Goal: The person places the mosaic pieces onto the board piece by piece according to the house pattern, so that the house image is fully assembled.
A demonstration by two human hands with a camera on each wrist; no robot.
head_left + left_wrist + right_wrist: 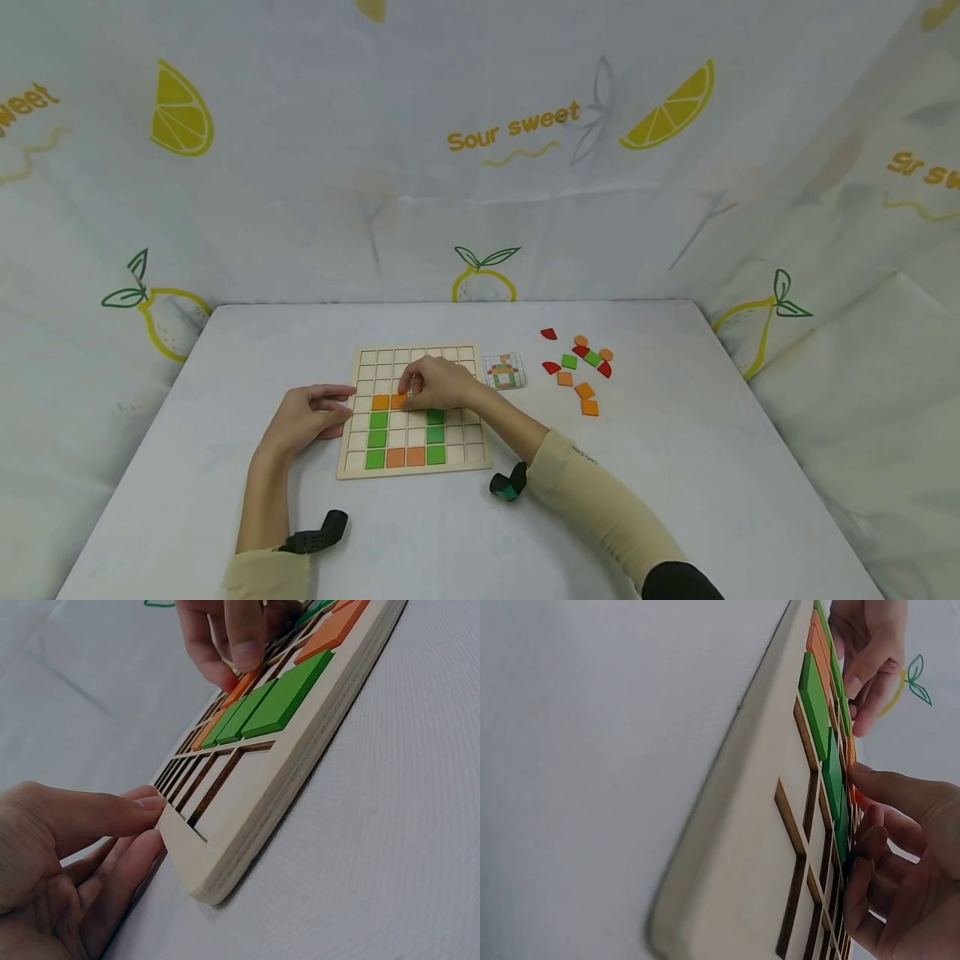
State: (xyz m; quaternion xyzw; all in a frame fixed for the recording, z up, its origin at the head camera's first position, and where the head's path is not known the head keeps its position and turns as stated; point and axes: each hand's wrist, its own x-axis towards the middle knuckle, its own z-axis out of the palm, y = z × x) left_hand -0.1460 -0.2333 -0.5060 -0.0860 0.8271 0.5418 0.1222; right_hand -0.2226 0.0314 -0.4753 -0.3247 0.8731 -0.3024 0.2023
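A person's two hands work at a wooden grid board (458, 469) lying flat on a white bench (675, 500), left of the scene's middle. The right hand (438, 383) reaches over the board from the right, pinching an orange tile (396, 402) between thumb and fingers at its grid square; the left wrist view shows those fingertips touching the tile from above. A second orange tile (380, 402) lies just left of it, in the same row.

The left hand (300, 418), its fingers loosely bent with the thumb apart from them, rests its fingertips against the board's left edge.

Three green tiles (377, 438) run down toward the near side in a column on the left, with three more green tiles (435, 435) in a column on the right. Two reddish-orange tiles (406, 457) fill the near row between the columns.

Just right of the board lies a small pattern card (505, 370) printed with a coloured figure on a grid. Farther right are loose pieces: red wedges (551, 367), orange discs (581, 341), green squares (569, 362) and orange squares (590, 407), some touching.

Beige sleeves (600, 500) cover the forearms, and a black device (318, 533) sits at the left wrist. Behind the bench hangs a pale backdrop (300, 225) printed with lemons and the words "Sour sweet."
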